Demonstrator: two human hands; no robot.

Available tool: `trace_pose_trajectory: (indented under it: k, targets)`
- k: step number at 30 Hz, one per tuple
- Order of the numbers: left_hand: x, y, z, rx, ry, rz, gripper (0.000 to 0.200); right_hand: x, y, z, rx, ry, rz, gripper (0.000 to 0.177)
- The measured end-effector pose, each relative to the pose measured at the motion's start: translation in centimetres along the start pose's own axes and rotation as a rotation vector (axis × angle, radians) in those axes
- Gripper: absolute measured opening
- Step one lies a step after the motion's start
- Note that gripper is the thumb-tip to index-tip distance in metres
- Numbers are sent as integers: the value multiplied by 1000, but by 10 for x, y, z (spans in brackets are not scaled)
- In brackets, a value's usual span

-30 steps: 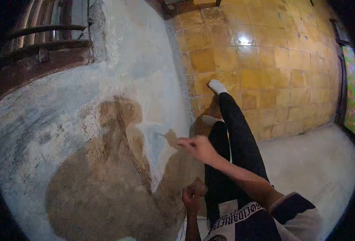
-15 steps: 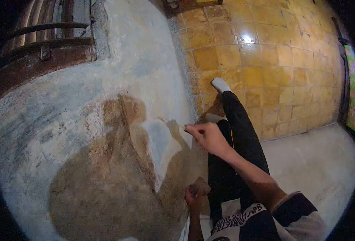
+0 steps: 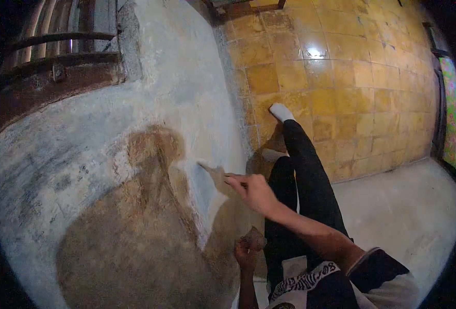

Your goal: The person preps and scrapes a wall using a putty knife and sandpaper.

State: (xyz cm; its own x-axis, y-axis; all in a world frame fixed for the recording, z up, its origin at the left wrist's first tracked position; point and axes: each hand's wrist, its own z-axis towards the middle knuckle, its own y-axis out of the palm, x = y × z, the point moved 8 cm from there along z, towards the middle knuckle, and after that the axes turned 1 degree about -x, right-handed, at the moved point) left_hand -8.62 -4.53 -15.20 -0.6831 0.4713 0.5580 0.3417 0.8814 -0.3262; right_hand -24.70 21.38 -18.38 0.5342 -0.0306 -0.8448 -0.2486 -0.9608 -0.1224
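Note:
My right hand (image 3: 256, 194) reaches out at the end of my forearm, close to the wall (image 3: 179, 98). Thumb and fingers are pinched on a thin, stick-like thing (image 3: 227, 175) that points toward the wall; its exact kind is too small to make out. On the wall, the hand's shadow shows a slim point. Lower down, near my lap, my left hand (image 3: 244, 251) is in shade, fingers closed on a small brown, cup-like piece (image 3: 255, 239) with a pointed upper edge. The wall has patchy grey and white paint and a brown, worn area.
A barred wooden window (image 3: 63, 46) is set in the wall at upper left. Yellow floor tiles (image 3: 341, 103) stretch ahead, beside a pale floor strip (image 3: 398, 206). My legs (image 3: 313, 180) in black trousers extend forward. Colourful patterned cloth (image 3: 450, 98) hangs at the far right.
My right hand has moved left and slightly down, nearer the wall, and its shadow has come closer to it. The left hand's brown piece is turned a little differently.

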Motion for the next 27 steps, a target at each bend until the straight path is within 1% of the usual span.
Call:
trace_pose_trajectory:
  k: [2, 3, 4, 6, 8, 9, 11, 12, 13, 14, 16, 17, 19, 20, 21, 23, 24, 25, 27]
  targets:
    - [-5, 1, -2, -31, -24, -114, 37, -5, -23, -15, -57, 117, 40, 29]
    - [3, 2, -1, -42, -27, -83, 37, -6, -30, -21, -78, 175, 64, 29]
    - [18, 7, 0, -53, -28, -55, 37, -4, -22, -14, -62, 132, 19, 29]
    - [17, 5, -8, -41, -53, -86, 37, 11, 9, -3, -37, 74, -71, 30]
    - [-7, 5, -1, 8, -51, -223, 36, 28, 5, 28, -12, 150, -32, 31]
    - [-17, 3, 0, 24, -29, -242, 36, 32, 3, 39, 0, 185, -5, 31]
    - [-33, -11, -5, 58, 3, -263, 36, 14, -18, 19, -87, 180, 47, 31]
    - [-25, -13, -6, 60, -11, -247, 36, 9, -25, 7, -129, 180, 69, 31]
    - [-8, -8, -6, 59, -24, -240, 37, 22, -18, -3, -150, 252, 123, 32]
    - [0, -3, -6, 55, -37, -237, 37, 29, -5, 0, -140, 215, 38, 33]
    - [-3, 4, -3, -3, -68, -292, 36, 35, 23, 12, -117, 138, -129, 34]
    - [-4, 6, 0, -28, -78, -316, 35, 39, 16, 20, -49, 140, -38, 35]
    - [-6, 1, -4, 75, -90, -446, 33, 37, -2, 15, -123, 183, -31, 34]
    - [-5, -2, -5, 95, -84, -462, 32, 33, -13, 9, -158, 208, -26, 34]
    - [-4, -5, -6, 114, -77, -479, 31, 29, -17, -3, -154, 276, 48, 34]
    - [1, -2, -6, 92, -39, -425, 30, 53, 18, 3, -124, 193, -41, 34]
    - [2, 1, -8, 78, -31, -391, 31, 44, 24, 8, -108, 154, -86, 33]
    - [3, 3, -7, 64, -17, -357, 32, 45, 26, 11, -202, 192, -60, 33]
    - [-3, 2, -1, 84, -28, -314, 34, 41, -1, 4, -122, 160, 8, 34]
